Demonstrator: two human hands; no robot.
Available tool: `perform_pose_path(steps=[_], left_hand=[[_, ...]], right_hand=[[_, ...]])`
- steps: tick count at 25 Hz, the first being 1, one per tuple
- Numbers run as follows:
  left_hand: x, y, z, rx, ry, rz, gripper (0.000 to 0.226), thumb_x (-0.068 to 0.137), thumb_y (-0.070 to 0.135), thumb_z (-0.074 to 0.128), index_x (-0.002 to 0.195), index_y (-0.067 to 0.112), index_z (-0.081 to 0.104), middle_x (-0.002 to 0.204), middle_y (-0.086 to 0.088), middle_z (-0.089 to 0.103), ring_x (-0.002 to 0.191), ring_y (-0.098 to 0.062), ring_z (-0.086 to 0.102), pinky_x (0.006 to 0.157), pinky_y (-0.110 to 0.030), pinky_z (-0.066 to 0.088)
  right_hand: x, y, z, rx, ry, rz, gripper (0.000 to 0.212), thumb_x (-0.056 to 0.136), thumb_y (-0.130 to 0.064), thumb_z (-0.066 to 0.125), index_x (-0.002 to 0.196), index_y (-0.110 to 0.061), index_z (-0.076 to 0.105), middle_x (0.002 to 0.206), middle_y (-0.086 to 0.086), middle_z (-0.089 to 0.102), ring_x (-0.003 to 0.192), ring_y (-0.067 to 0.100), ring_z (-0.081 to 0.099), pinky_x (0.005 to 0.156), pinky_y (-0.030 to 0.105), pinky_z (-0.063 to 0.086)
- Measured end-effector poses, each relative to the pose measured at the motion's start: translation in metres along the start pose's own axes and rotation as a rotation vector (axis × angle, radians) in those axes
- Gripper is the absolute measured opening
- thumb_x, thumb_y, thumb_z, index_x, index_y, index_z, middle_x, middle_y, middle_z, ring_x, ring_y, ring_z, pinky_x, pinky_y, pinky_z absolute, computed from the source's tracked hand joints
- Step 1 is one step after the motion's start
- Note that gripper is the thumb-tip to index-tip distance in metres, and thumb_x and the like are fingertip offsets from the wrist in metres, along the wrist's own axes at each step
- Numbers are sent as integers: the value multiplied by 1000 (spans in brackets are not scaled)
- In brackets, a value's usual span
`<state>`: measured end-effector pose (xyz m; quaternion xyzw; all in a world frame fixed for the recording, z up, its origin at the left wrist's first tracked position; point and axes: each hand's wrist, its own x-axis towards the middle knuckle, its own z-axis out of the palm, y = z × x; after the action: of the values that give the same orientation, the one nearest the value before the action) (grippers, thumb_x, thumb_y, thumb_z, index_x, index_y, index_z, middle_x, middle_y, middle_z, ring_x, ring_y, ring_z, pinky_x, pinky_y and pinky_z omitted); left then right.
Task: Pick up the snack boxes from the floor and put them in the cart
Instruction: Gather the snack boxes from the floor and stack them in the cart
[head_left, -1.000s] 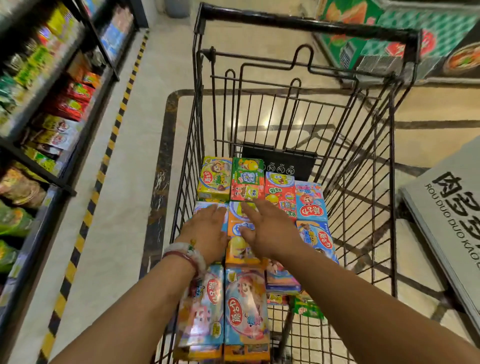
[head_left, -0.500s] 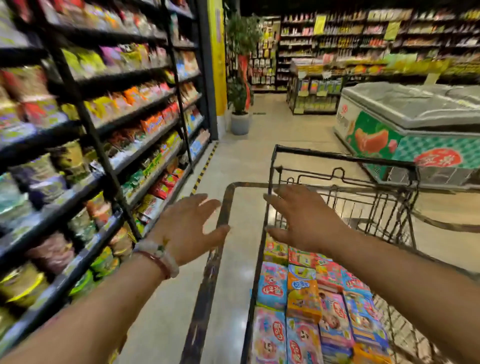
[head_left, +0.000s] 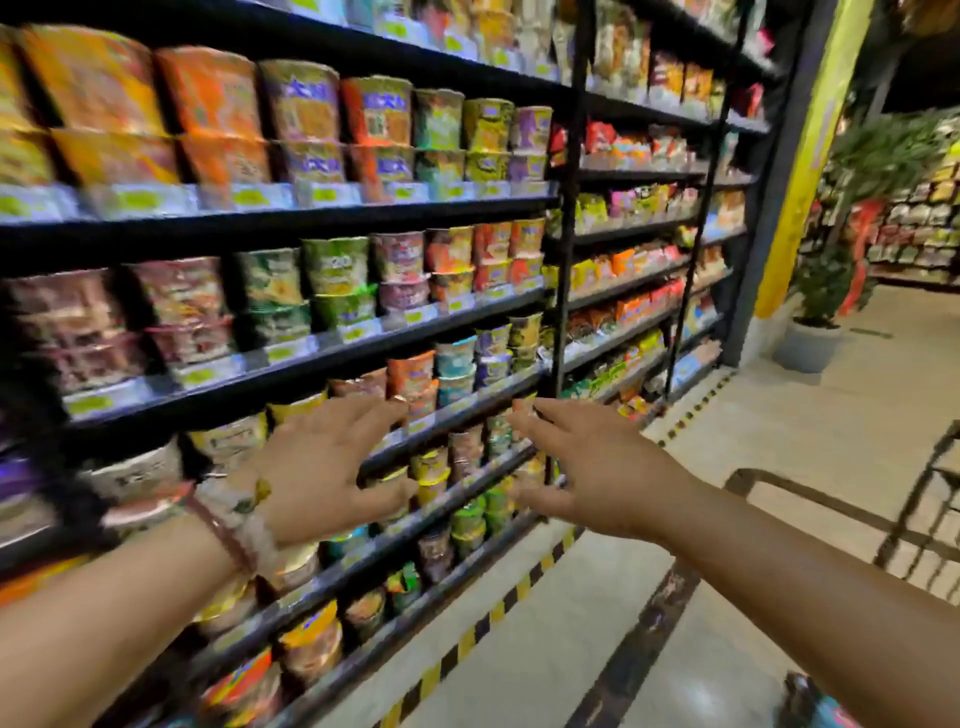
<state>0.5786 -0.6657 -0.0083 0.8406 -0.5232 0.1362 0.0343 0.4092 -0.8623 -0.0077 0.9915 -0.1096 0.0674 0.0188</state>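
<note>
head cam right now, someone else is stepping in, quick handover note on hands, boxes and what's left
Left hand: open, fingers spread, holding nothing, raised in front of the noodle shelves.
Right hand: open, fingers spread, empty too.
Cart: only a bit of its frame shows at the right edge; its load is out of view.
Snack boxes: none visible on the floor in this view, and none in either hand.
Left: look back down, check the floor for remaining boxes, and put any in the cart.

Both hands (head_left: 332, 467) (head_left: 597, 467) outstretched, fingers spread, empty

bare forearms; beaded bracelets (head_left: 228, 525), left wrist
</note>
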Motion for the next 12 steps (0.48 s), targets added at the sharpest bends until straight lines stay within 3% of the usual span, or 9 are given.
perform_pose_path(steps=[2,4,6,9,12], left_hand=[[-34,-20,-13,48,32,-125,100,61,78,12,145,27,33,150,-1,35,136,-21,36,109,-37,30],[-65,-35,-25,156,43,-175,84,71,71,28,128,16,57,128,-9,60,112,-28,61,89,-44,50],[-98,-46,-33,210,8,-320,71,74,65,38,114,13,65,111,-9,68,94,-28,69,72,-45,55],[-143,-51,-39,195,-4,-472,74,75,67,37,122,17,62,121,-7,63,106,-28,64,81,-48,52],[-192,-43,-48,125,-20,-687,95,65,77,18,144,28,36,150,2,35,137,-21,34,108,-43,29]], right_hand=[[23,-26,1,27,1,-111,75,89,-70,33,151,-38,7,159,-4,10,144,20,10,116,37,10],[44,-49,2,29,21,-230,77,86,-75,28,151,-39,6,160,-3,8,145,20,8,116,37,9],[63,-76,2,6,59,-360,88,74,-82,11,151,-39,5,159,-1,11,144,19,9,116,36,7],[77,-118,2,40,84,-520,98,62,-78,0,151,-37,10,157,-1,15,143,19,11,116,36,6],[80,-163,6,71,81,-673,100,62,-76,0,151,-35,13,157,-1,17,143,19,12,117,36,4]])
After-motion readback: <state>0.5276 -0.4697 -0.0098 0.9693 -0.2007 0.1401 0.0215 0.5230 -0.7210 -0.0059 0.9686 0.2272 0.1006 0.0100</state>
